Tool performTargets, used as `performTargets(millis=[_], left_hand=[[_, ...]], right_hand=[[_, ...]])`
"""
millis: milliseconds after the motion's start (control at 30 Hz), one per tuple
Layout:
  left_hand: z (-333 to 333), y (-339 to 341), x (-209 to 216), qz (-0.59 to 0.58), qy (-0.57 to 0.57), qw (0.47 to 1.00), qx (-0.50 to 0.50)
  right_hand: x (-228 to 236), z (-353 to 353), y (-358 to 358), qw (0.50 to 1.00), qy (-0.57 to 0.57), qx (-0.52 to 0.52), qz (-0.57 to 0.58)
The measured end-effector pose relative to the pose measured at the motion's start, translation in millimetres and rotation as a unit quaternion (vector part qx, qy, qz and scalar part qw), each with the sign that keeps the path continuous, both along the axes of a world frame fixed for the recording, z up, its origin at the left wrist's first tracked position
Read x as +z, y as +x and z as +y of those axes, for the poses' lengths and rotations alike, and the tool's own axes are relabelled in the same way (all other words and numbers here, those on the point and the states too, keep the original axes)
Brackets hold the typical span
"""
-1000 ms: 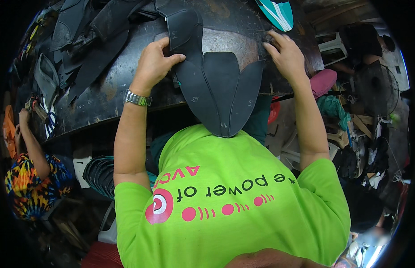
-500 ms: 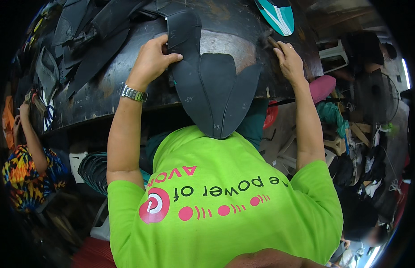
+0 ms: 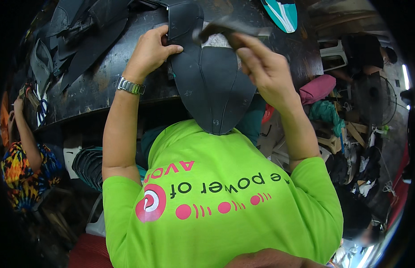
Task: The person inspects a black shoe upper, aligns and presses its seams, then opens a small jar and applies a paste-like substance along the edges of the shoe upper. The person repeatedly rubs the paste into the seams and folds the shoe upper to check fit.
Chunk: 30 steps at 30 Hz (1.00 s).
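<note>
The left hand (image 3: 147,54) lies at the left edge of a black panel (image 3: 213,85), thumb and forefinger set apart against it; I cannot tell whether they pinch it or only press. The right hand (image 3: 271,71), well apart from the left, is closed around the handle of a dark hammer-like tool (image 3: 229,27) (blurred, so its exact shape is unclear). The tool's head reaches leftward from the fist, between the two hands, over the panel's far part.

The panel lies between the hands, stitched into several lobes with pale chalk-like marks; its near, pointed end overhangs the table (image 3: 127,67) and comes down against the green shirt (image 3: 221,178). A pale slab (image 3: 216,41) shows just beyond the panel's middle lobe, partly covered by the tool.

Left of the left hand, more black pieces (image 3: 98,33) lie heaped on the table. Beyond the right hand lies a teal-and-white piece (image 3: 282,16).

To the right of the right hand sits a pink bundle (image 3: 316,89), and nearer the body a crumpled green bundle (image 3: 327,117); either may be a bag, but any contents are hidden. Nearer than the left hand, below table level, is a stack of dark, teal-edged pieces (image 3: 88,167).
</note>
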State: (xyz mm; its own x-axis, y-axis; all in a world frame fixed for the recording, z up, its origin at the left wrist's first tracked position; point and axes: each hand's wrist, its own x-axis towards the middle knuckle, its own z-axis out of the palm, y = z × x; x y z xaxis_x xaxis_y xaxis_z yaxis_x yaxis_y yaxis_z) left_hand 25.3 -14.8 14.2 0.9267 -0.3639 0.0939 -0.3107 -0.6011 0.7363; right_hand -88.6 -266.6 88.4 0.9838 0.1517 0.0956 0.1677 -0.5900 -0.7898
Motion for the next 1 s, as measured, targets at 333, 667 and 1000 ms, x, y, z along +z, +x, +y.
performTargets(millis=[333, 667, 1000], left_hand=[[-1.5, -5.7, 4.2, 0.013, -0.017, 1.0, 0.002], [0.0, -5.9, 1.0, -0.015, 0.009, 1.0, -0.007], [1.2, -3.9, -1.3, -0.025, 0.037, 0.999, 0.0]], right_hand=[[-8.6, 7.3, -18.6, 0.994, 0.092, -0.048, -0.044], [-1.7, 13.8, -37.2, 0.995, 0.079, -0.062, -0.009], [-13.7, 13.4, -44.5, 0.977, 0.161, -0.028, -0.138]])
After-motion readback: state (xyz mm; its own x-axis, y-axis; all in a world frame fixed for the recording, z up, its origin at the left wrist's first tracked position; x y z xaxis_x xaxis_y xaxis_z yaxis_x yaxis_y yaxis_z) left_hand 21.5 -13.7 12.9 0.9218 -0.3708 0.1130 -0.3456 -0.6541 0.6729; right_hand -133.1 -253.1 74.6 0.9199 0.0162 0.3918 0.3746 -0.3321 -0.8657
